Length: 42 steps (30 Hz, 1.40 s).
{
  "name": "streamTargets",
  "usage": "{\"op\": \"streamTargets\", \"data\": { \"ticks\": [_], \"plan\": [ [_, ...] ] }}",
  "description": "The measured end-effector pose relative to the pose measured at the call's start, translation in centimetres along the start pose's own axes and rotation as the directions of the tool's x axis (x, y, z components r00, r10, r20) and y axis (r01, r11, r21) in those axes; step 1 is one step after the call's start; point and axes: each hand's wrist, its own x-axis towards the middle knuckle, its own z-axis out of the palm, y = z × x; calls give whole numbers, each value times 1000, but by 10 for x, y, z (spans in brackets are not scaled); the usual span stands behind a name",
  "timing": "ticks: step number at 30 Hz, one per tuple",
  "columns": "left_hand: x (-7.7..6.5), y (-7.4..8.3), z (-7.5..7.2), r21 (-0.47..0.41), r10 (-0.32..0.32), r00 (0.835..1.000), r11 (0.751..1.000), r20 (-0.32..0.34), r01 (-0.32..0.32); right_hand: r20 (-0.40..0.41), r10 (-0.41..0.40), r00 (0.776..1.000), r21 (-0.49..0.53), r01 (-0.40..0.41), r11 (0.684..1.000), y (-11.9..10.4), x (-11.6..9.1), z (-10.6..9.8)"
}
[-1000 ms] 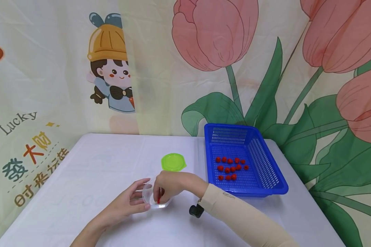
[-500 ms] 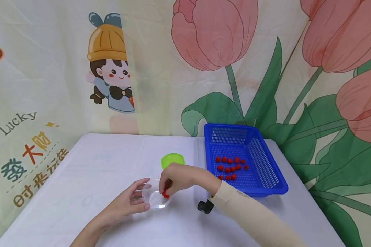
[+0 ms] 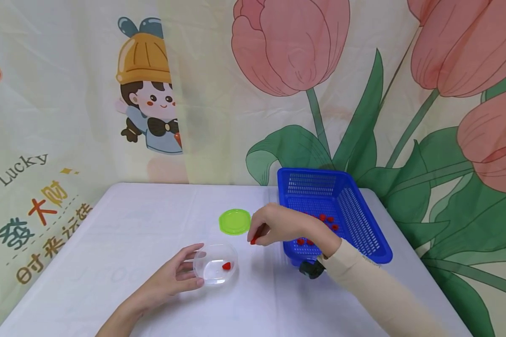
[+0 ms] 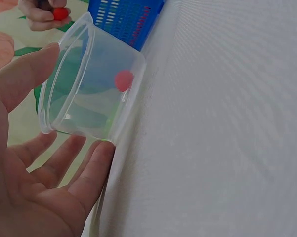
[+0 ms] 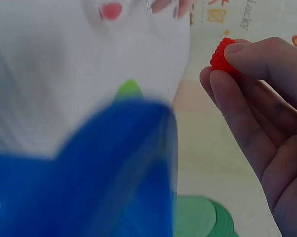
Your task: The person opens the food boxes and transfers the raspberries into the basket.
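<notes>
My left hand [image 3: 170, 276] holds a clear round plastic tub [image 3: 207, 267] from its left side, thumb by the front and fingers behind. One red raspberry [image 3: 226, 266] lies inside on the right of its bottom. Between thumb and fingertips, my right hand [image 3: 280, 227] pinches another raspberry [image 5: 221, 58], whose bumpy surface shows in the right wrist view. That hand is up off the table, right of the tub and beside the green lid [image 3: 234, 222]. Behind the right wrist, several more raspberries [image 3: 301, 242] lie in the blue basket [image 3: 341, 257], partly hidden by the arm.
The basket with its slotted walls stands at the back right of the white-covered table [image 3: 152, 220]. Its rim is blurred and close in the right wrist view. A printed cloth [image 3: 211, 93] with tulips hangs behind the table.
My right hand has lifted out of the tub and moved right and away, towards the basket. A raspberry now shows in the tub, and another is in the fingers. My left hand stays put.
</notes>
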Motion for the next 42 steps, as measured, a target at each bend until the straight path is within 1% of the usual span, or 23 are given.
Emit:
{"op": "streamTargets", "data": {
  "ticks": [4, 8, 15, 20, 26, 31, 36, 42],
  "plan": [
    [0, 0, 0, 0, -2, 1000, 1000, -2, 2, -65, 22, 998, -12, -23, 1000, 14, -23, -14],
    [0, 1, 0, 3, -9, 1000, 1000, -5, 9, -112, 48, 993, -21, -51, 999, 30, -44, -22],
    [-1, 1, 1, 3, -17, 1000, 1000, -10, 17, -177, 84, 981, -53, -95, 994, 53, -80, -28],
    [-1, 1, 1, 5, -16, 1000, 1000, -11, 16, -205, 115, 972, -65, -131, 989, 68, -100, -31],
    [-1, 2, 0, 8, -21, 1000, 1000, -7, 21, -215, 161, 963, -55, -176, 983, 85, -118, -28],
    [-1, 2, 1, 9, -12, 1000, 1000, 5, 12, -223, 181, 958, -62, -199, 978, 93, -131, -23],
    [-2, 2, 0, 5, -11, 1000, 1000, 8, 11, -246, 189, 951, -55, -208, 977, 101, -139, -18],
    [-2, 3, 1, 10, -21, 1000, 1000, -3, 21, -282, 202, 938, -77, -232, 970, 119, -145, -10]
  ]
}}
